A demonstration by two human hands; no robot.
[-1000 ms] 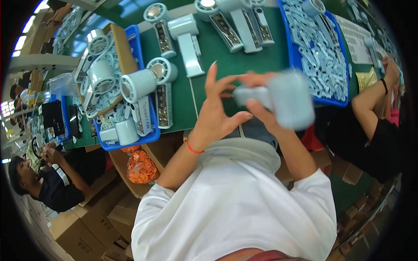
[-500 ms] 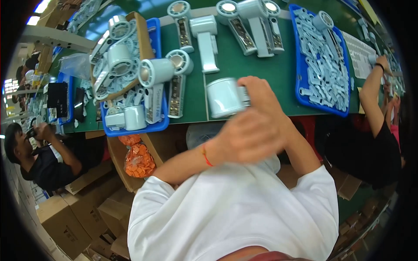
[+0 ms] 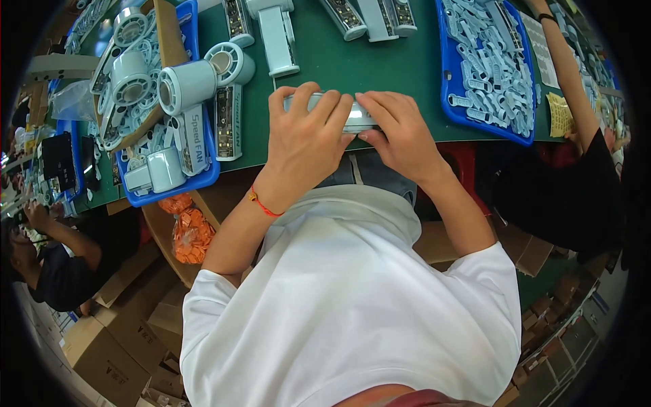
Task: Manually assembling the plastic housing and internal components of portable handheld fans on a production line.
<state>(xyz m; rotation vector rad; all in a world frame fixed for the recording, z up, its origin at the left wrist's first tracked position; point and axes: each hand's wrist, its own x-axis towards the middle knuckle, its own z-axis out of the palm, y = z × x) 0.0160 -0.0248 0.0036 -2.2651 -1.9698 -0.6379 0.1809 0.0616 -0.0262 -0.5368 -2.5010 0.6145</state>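
Left hand (image 3: 308,132) curled over one end, right hand (image 3: 403,132) pinching the other: the pale-blue fan piece (image 3: 359,121) sits by the green table's (image 3: 366,68) near edge! Bare tabletop ahead, blue trays (image 3: 445,78) bounding both sides, clear gap rightward.

Open green tabletop (image 3: 411,74) lies between the right hand (image 3: 405,136) and the right blue tray (image 3: 447,88). Left of the left hand (image 3: 304,129), 1 pale-blue handheld fan (image 3: 229,105) blocks the way to the left blue tray (image 3: 213,152); beyond the hands, fan handles (image 3: 279,41) narrow the passage.
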